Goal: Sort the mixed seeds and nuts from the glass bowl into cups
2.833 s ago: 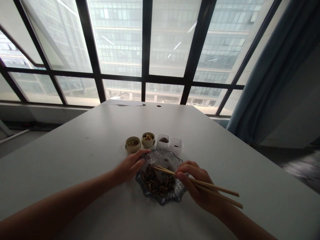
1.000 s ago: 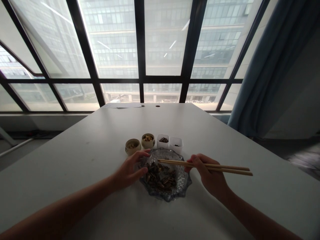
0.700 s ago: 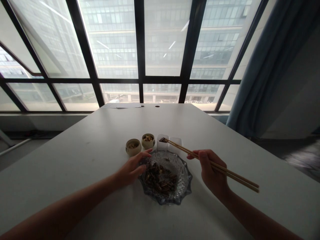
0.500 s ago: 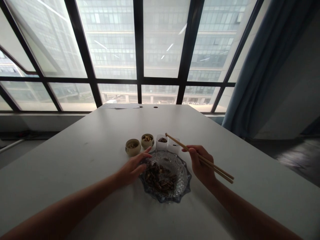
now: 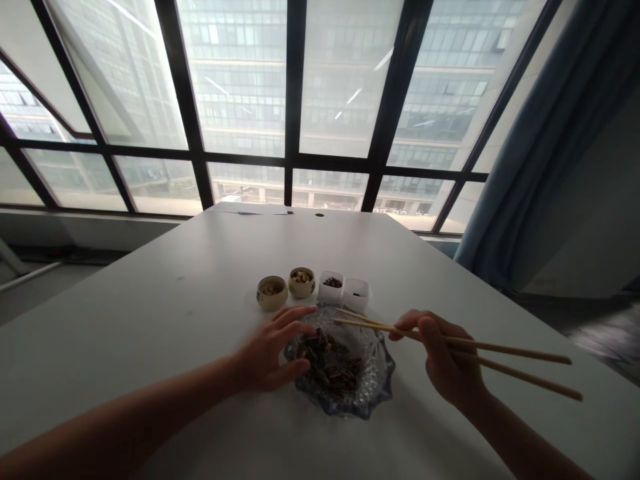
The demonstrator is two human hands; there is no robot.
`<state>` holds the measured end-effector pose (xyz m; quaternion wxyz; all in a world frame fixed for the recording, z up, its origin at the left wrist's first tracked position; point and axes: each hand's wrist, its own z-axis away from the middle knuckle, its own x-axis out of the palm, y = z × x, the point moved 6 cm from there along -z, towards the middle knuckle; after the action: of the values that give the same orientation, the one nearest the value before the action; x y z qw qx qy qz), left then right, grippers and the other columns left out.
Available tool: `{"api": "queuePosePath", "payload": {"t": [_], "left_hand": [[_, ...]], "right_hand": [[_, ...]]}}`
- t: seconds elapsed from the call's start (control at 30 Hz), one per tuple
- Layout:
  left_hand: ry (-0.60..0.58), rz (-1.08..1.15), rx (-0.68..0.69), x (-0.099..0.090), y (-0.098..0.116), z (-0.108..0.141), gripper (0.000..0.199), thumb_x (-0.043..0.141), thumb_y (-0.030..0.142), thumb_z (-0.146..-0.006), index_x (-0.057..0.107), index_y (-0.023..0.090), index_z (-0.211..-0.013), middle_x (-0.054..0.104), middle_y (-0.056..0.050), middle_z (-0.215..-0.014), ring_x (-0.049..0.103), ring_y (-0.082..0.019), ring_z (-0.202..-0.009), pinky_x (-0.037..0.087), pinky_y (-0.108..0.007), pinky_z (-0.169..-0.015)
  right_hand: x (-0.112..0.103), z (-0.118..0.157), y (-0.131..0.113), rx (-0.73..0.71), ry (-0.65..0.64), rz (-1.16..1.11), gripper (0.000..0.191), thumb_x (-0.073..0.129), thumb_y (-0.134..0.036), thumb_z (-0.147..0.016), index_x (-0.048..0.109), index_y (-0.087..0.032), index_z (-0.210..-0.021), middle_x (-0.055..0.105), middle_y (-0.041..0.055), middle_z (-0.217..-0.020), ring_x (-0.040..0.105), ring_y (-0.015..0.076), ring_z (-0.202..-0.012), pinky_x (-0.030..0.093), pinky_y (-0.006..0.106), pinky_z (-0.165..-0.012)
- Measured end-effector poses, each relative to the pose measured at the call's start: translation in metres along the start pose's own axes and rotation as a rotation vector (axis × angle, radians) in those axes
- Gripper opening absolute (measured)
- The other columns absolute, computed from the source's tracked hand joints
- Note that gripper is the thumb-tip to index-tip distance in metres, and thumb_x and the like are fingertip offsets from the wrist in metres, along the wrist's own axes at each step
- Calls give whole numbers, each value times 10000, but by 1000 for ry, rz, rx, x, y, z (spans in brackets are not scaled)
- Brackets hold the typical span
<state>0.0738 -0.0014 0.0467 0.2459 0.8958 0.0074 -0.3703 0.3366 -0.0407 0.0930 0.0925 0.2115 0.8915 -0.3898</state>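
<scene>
My right hand [image 5: 445,353] grips a pair of wooden chopsticks [image 5: 493,350]. Their tips, a little apart, are over the far part of a scalloped glass bowl [image 5: 375,360], with nothing visible between them. Dark, elongated seed-like pieces [image 5: 333,373] and a few pale bits lie in that bowl. At its left rim is my left hand [image 5: 280,347], fingers spread and holding nothing; whether the fingertips touch the glass I cannot tell. Beyond the bowl stand two beige cups, a left one [image 5: 271,303] and a right one [image 5: 302,289], both with nut-like pieces inside.
Two white square cups, one [image 5: 330,293] with dark pieces and another [image 5: 356,301] with a few, stand right of the beige cups. Paper sheets [image 5: 250,209] lie at the far end of the white table [image 5: 200,267]. Windows rise behind; a blue curtain [image 5: 520,167] hangs right.
The chopsticks have swung from above the white cups back over the glass bowl, and their tips have parted. My right hand has shifted right and nearer; my left fingers have spread. The view has tilted slightly.
</scene>
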Motion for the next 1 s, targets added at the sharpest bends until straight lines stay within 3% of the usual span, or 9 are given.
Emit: {"api": "queuePosePath", "payload": {"t": [0.13,0.23,0.47,0.63,0.8,1.0], "left_hand": [[-99,77,-53,4,-2,-2,378,487,364,-994,515,202,-1334,443,-182,-1558,396,-331,-1461,370,-490,-1171],[-160,105,-100,4,-5,-2,386,438,335,-1014,479,209,-1377,408,-167,-1586,343,-330,-1496,339,-509,-1197],[-181,137,-101,4,-10,1,413,395,329,-1029,444,240,-1429,342,-121,-1638,276,-331,-1530,296,-531,-1224],[-183,144,-113,5,-12,1,432,409,338,-1026,428,238,-1446,301,-124,-1660,252,-339,-1539,273,-545,-1231],[-171,154,-151,5,-13,1,441,385,334,-1037,420,225,-1462,266,-126,-1676,247,-328,-1543,256,-525,-1244],[-138,135,-130,7,-15,0,409,340,362,-1052,473,216,-1410,330,-139,-1648,317,-320,-1518,301,-513,-1228]], "right_hand": [[18,9,-16,-86,-234,-64,413,441,-421,-1049,685,-201,-800,691,47,-676,654,168,-585,507,269,-545],[31,13,-23,-116,-310,-64,366,447,-369,-1050,665,-197,-812,671,45,-697,621,151,-583,486,263,-546],[49,23,-27,-194,-345,-104,184,522,-252,-1011,666,-211,-904,699,41,-786,651,173,-744,510,306,-725],[53,27,-29,-244,-367,-110,96,566,-210,-987,657,-223,-958,702,21,-838,644,160,-774,483,308,-773],[55,25,-31,-266,-385,-80,86,580,-209,-984,663,-218,-964,708,21,-836,647,165,-789,470,313,-792],[55,24,-28,-253,-358,-46,141,578,-233,-996,704,-213,-936,721,23,-791,652,163,-753,485,303,-772]]}}
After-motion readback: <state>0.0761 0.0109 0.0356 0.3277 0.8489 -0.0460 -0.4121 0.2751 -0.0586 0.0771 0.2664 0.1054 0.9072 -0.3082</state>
